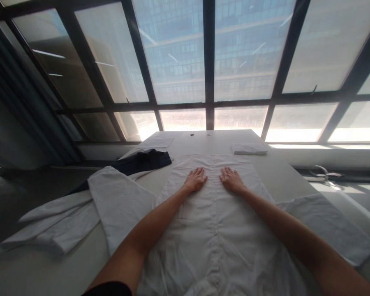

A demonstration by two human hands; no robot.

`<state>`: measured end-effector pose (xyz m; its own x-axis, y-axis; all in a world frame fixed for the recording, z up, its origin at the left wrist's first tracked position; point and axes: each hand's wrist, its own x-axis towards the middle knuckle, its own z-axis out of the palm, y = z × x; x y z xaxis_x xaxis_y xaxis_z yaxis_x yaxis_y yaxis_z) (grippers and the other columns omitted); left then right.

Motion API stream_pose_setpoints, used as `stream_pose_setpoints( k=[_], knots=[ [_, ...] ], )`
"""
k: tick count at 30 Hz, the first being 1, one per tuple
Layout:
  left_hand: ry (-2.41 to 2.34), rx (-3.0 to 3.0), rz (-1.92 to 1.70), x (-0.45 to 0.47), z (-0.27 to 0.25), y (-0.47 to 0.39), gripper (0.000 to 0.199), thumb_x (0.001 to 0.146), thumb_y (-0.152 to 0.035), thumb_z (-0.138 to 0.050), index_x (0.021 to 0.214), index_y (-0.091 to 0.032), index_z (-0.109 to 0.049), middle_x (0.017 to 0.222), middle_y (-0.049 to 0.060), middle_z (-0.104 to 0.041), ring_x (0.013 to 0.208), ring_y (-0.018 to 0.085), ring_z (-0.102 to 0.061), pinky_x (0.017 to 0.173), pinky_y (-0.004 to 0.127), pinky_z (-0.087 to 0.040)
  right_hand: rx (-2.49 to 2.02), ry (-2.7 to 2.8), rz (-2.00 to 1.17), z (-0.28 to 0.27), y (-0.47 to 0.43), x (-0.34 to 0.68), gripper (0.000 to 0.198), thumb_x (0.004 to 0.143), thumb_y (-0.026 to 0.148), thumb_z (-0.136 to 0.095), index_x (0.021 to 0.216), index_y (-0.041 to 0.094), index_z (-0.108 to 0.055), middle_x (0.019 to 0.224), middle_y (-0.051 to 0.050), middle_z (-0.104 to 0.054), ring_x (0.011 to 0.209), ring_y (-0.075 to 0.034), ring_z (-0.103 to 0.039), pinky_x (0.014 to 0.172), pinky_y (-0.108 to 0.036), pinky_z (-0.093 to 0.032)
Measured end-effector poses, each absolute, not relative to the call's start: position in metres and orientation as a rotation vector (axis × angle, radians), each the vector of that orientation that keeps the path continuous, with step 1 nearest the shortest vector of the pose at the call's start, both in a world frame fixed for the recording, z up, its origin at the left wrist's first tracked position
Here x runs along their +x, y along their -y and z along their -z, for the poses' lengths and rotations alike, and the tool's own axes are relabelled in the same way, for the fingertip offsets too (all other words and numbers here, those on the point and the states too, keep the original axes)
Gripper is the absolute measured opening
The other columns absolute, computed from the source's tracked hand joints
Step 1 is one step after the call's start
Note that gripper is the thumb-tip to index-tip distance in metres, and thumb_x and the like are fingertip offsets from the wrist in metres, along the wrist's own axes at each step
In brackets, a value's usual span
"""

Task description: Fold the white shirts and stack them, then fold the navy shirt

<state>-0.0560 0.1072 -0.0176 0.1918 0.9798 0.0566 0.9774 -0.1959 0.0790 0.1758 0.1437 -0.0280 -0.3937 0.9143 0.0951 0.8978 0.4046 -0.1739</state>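
A white button-front shirt (200,222) lies spread out on the white table (216,142), its row of buttons running down the middle toward me. My left hand (196,179) rests flat on the cloth left of the button line, fingers stretched away from me. On the other side of the buttons, my right hand (231,179) lies flat too, with its fingers apart. Neither hand grips the fabric. One sleeve (123,201) reaches out to the left, and the other sleeve (327,222) hangs toward the table's right edge. The near end of the shirt is bunched and wrinkled.
Dark folded cloth (144,160) lies at the left, with more white fabric (55,222) near the left edge. A white folded stack (249,149) sits at the far right, and papers (157,142) at the far left. Windows (175,49) rise behind the table; a curtain (27,94) hangs left.
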Motion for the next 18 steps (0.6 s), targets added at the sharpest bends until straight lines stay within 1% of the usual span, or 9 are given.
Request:
stream_pose_setpoints(
  k=[3, 7, 11, 15, 18],
  knots=[
    [-2.147, 2.273, -0.079, -0.101, 0.012, -0.113, 0.067, 0.103, -0.051, -0.020, 0.159, -0.015, -0.026, 0.166, 0.010, -0.020, 0.153, 0.027, -0.018, 0.122, 0.048, -0.014, -1.670, 2.460, -0.123, 0.028, -0.150, 0.190, 0.064, 0.103, 0.044, -0.024, 0.158, 0.013, -0.029, 0.165, -0.014, -0.023, 0.152, -0.027, -0.018, 0.120, -0.050, -0.015],
    [-2.273, 2.175, -0.052, -0.143, 0.007, -0.115, 0.067, 0.103, -0.049, -0.022, 0.157, -0.010, -0.028, 0.165, 0.014, -0.023, 0.152, 0.027, -0.019, 0.122, 0.044, -0.017, -1.783, 2.390, -0.107, 0.029, -0.163, 0.221, 0.065, 0.102, 0.045, -0.024, 0.158, 0.012, -0.030, 0.165, -0.014, -0.024, 0.152, -0.027, -0.018, 0.120, -0.050, -0.015],
    [-2.287, 2.173, -0.047, -0.150, 0.008, -0.115, 0.066, 0.102, -0.048, -0.023, 0.156, -0.009, -0.030, 0.165, 0.014, -0.024, 0.152, 0.026, -0.020, 0.122, 0.040, -0.017, -1.927, 2.312, -0.113, 0.028, -0.176, 0.256, 0.066, 0.102, 0.045, -0.023, 0.158, 0.011, -0.030, 0.165, -0.014, -0.023, 0.152, -0.026, -0.019, 0.121, -0.048, -0.015],
    [-2.295, 2.167, -0.051, -0.147, 0.009, -0.115, 0.065, 0.102, -0.048, -0.023, 0.156, -0.012, -0.031, 0.165, 0.013, -0.024, 0.152, 0.025, -0.020, 0.123, 0.041, -0.017, -1.993, 2.269, -0.110, 0.027, -0.180, 0.274, 0.067, 0.102, 0.045, -0.023, 0.158, 0.009, -0.028, 0.166, -0.014, -0.022, 0.152, -0.026, -0.019, 0.121, -0.047, -0.016],
    [-2.290, 2.163, -0.048, -0.149, 0.006, -0.115, 0.065, 0.102, -0.046, -0.023, 0.156, -0.009, -0.030, 0.165, 0.016, -0.023, 0.152, 0.027, -0.020, 0.122, 0.043, -0.017, -2.003, 2.257, -0.089, 0.024, -0.178, 0.274, 0.066, 0.102, 0.043, -0.025, 0.157, 0.008, -0.030, 0.165, -0.016, -0.024, 0.151, -0.027, -0.020, 0.121, -0.050, -0.016]
  ],
)
